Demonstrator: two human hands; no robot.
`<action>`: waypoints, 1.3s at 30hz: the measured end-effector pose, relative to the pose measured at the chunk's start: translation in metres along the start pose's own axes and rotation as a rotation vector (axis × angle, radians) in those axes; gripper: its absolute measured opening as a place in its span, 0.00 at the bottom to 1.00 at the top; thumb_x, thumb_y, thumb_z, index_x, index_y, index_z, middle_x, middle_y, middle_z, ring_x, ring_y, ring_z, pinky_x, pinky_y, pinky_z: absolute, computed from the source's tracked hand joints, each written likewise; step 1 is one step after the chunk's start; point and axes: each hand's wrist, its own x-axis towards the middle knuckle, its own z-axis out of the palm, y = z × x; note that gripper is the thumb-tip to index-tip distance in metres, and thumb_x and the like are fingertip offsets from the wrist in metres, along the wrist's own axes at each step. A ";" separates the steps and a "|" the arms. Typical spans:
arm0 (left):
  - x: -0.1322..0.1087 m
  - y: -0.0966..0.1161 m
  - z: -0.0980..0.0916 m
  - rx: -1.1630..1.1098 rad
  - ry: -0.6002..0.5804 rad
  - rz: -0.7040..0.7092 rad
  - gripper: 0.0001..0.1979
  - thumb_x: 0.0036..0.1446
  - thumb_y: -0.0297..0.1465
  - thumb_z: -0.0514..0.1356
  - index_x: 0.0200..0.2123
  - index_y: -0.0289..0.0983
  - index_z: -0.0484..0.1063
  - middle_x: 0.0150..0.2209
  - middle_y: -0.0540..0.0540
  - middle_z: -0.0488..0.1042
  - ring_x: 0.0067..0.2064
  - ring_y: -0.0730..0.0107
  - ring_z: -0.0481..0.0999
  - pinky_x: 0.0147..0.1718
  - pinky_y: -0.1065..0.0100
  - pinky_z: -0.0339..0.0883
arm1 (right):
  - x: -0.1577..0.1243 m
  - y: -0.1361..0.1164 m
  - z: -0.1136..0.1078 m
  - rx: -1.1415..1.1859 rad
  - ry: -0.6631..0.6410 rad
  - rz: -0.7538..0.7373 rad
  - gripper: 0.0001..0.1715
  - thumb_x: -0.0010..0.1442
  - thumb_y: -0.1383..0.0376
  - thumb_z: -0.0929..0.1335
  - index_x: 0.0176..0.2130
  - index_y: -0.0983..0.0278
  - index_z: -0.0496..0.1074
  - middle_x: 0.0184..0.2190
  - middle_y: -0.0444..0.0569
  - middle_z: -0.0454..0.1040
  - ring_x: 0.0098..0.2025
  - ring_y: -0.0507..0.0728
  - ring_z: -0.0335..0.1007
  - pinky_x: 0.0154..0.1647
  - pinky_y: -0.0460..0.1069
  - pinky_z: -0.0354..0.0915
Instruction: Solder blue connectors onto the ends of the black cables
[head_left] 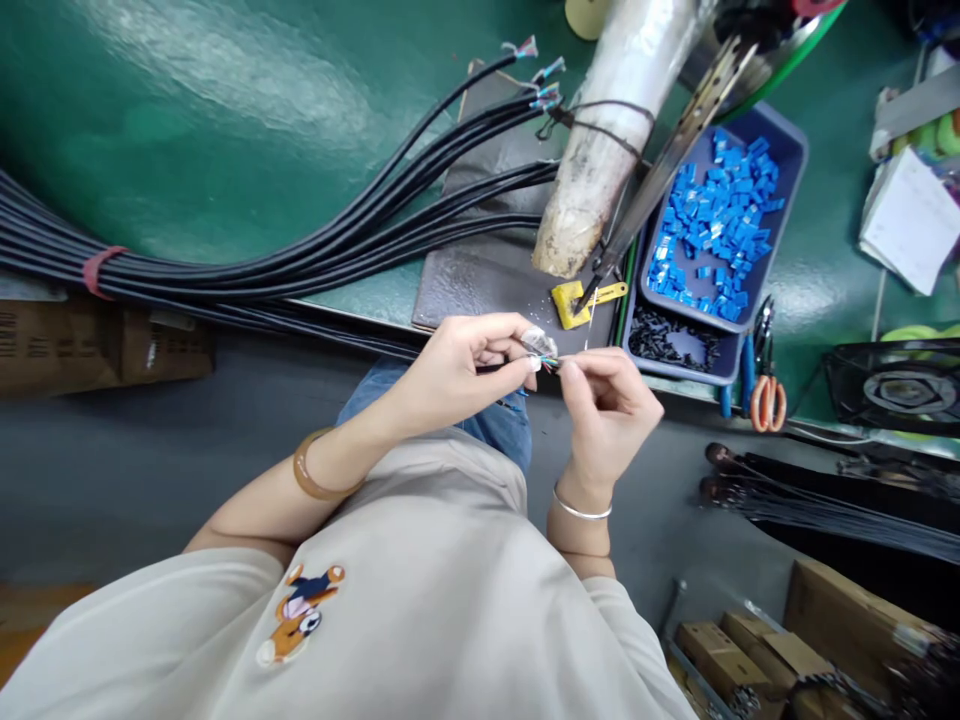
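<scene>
In front of my body, over the table edge, a small bunch of thin coloured wires [548,360] runs between my hands. My left hand [472,370] pinches it from the left with thumb and fingers, and something white shows at the fingertips. From the right, my right hand [611,400] grips the wires between thumb and forefinger. Whatever lies deeper inside the fingers is hidden. Just beyond the hands, a yellow tool [574,303] lies on a dark mat [465,290].
Black cables [300,270] with stripped ends stretch across the green table [225,120]. A grey-wrapped post [622,110] leans over the mat. Right of it stand a bin [793,165] of blue connectors and another with small black parts [667,340]. Orange-handled scissors [768,403] hang at the edge.
</scene>
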 end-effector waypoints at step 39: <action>0.014 0.005 0.003 -0.023 0.000 -0.029 0.05 0.55 0.27 0.61 0.29 0.33 0.71 0.24 0.50 0.71 0.25 0.81 0.68 0.25 0.78 0.62 | 0.008 0.007 -0.005 0.153 0.061 -0.007 0.02 0.56 0.67 0.73 0.34 0.60 0.78 0.31 0.43 0.75 0.32 0.49 0.70 0.25 0.45 0.60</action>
